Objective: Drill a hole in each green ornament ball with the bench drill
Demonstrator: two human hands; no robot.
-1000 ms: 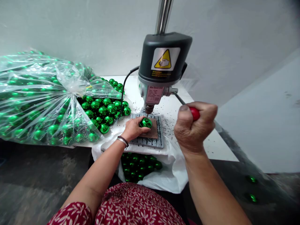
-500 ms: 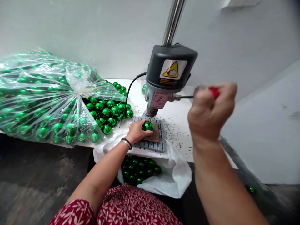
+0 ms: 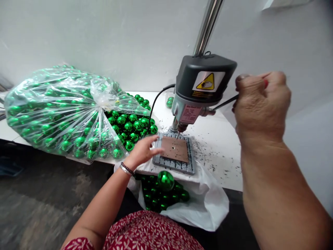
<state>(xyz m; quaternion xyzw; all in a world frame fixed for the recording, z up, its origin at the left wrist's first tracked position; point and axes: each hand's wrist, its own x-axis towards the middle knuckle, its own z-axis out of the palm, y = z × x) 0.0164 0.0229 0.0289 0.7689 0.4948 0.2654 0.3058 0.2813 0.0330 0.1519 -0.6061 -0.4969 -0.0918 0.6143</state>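
My left hand (image 3: 143,151) is open at the left edge of the drill press base (image 3: 191,168), fingers apart and holding nothing. On that base lies a brown board (image 3: 179,149) with a small hole. Just in front of the base, a shiny green ball (image 3: 165,180) hangs in the air above a white bag (image 3: 208,208) that holds many green balls. My right hand (image 3: 261,104) is closed around the feed handle (image 3: 226,101) of the small drill press (image 3: 205,78); a bit of red shows between the fingers. The drill bit (image 3: 178,135) points down over the board.
A large clear plastic bag (image 3: 62,114) full of green balls lies on the left of the white table (image 3: 221,166). Loose green balls (image 3: 132,125) spill out beside it. A black cable (image 3: 154,104) runs down from the drill. Dark shavings are scattered around the base.
My left hand has let go of the green ball and drawn back left; the ball has dropped off the front of the base. My right hand has raised the handle.
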